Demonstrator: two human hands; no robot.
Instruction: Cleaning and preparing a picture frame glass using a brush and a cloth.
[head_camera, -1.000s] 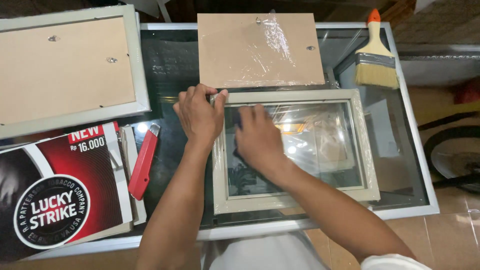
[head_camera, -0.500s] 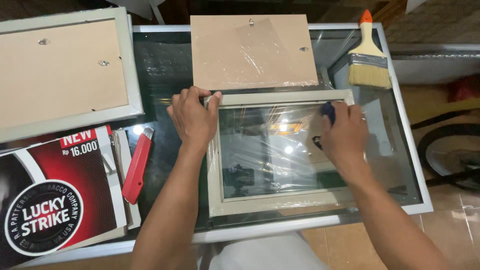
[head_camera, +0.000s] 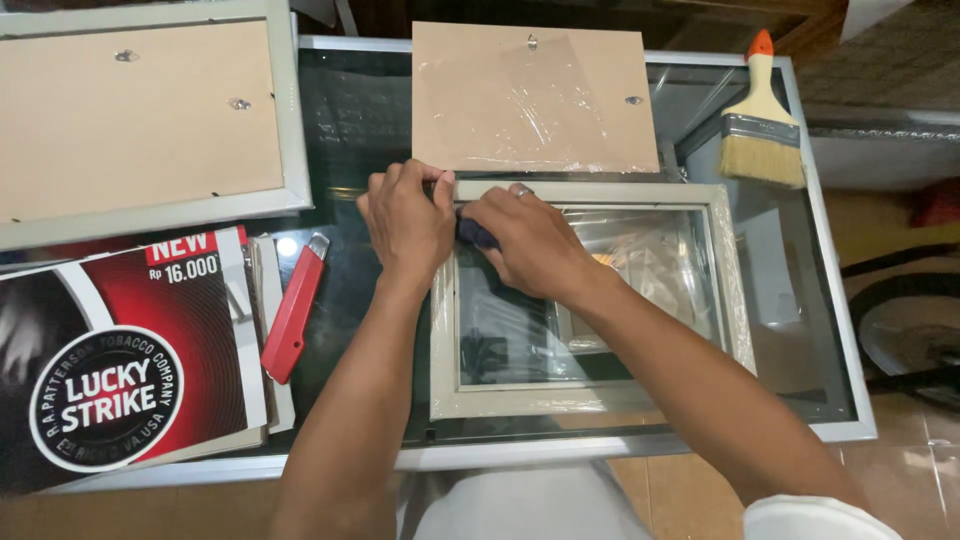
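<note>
A pale grey picture frame (head_camera: 590, 400) with a glass pane lies on the glass-topped table (head_camera: 830, 330), partly covered in clear plastic film. My left hand (head_camera: 405, 225) grips the frame's top left corner and holds it down. My right hand (head_camera: 530, 245) presses a small dark blue cloth (head_camera: 474, 234) onto the glass near that same corner, right beside the left hand. A brown backing board (head_camera: 535, 95) with metal hangers and loose film lies just beyond the frame.
A red utility knife (head_camera: 293, 312) lies left of the frame. A larger frame (head_camera: 140, 120) lies face down at the far left, above a red and black printed board (head_camera: 120, 365). A wide paintbrush (head_camera: 762, 130) with an orange tip rests at the far right.
My right hand with the dark cloth has swept from the frame's top right corner back across the glass to the top left corner. My left hand has stayed on the corner.
</note>
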